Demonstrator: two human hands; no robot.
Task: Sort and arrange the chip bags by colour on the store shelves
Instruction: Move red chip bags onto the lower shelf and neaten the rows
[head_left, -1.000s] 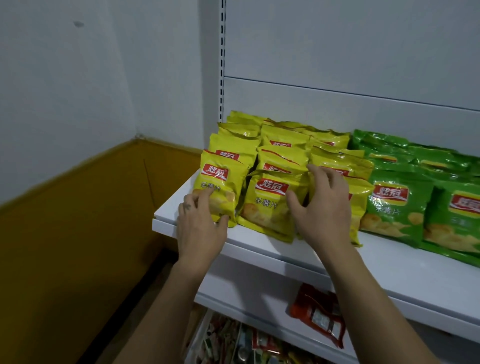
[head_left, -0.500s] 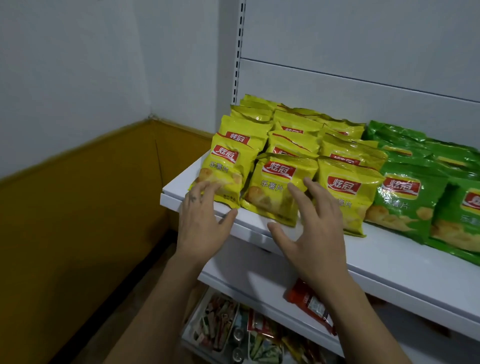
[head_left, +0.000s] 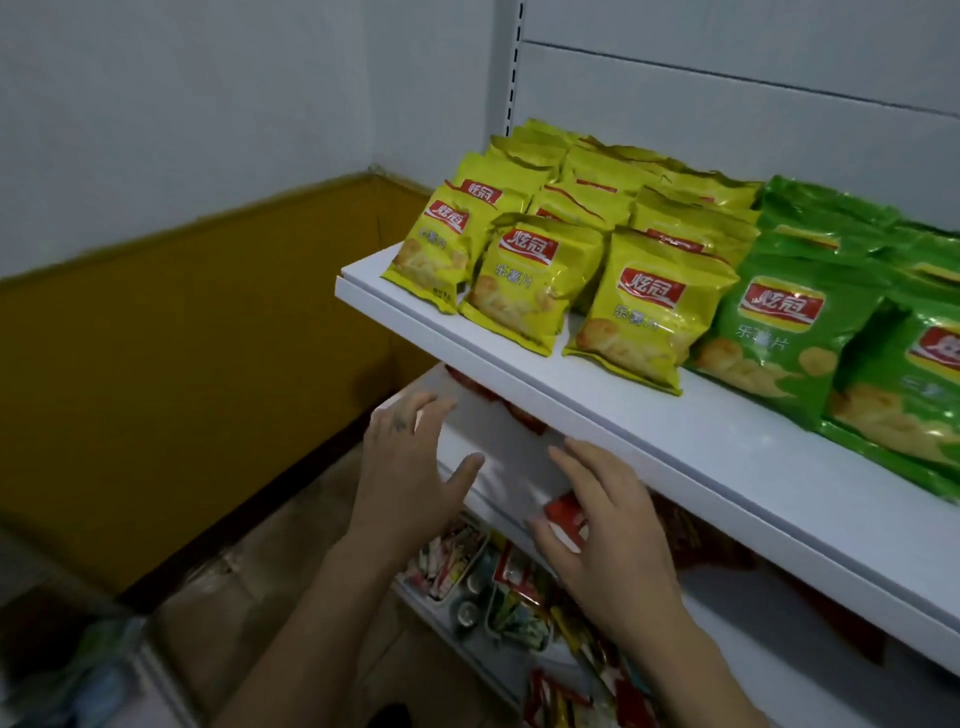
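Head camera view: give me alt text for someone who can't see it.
The left hand and right hand, both open, hover below a white shelf, the right by a red packet. On that shelf, yellow chip bags stand in rows left of green chip bags.

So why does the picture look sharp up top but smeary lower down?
Head view: the yellow chip bags are crisp, with slight glare on the foil; the left hand and right hand are motion-smeared; the packets lowest down are dim and soft.
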